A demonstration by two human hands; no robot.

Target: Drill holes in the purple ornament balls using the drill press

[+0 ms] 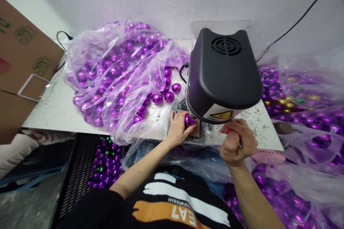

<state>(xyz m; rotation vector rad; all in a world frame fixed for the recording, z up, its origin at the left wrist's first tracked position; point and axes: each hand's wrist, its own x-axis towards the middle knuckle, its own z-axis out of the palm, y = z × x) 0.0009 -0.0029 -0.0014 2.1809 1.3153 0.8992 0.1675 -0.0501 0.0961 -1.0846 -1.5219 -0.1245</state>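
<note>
Now the left hand point(177, 129) pinches a purple ball point(189, 120) beneath the black machine point(223, 75), while just beside it the right hand point(238, 144) clamps round a red handle point(228, 131).

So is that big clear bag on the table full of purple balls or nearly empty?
Well filled: the bag bulges with purple balls, and a few lie loose on the table at its mouth.

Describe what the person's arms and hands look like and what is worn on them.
Left hand and right hand are bare: no gloves, and no rings or watch that I can see. Both forearms are uncovered. The black top bears white and orange stripes with white lettering.
</note>
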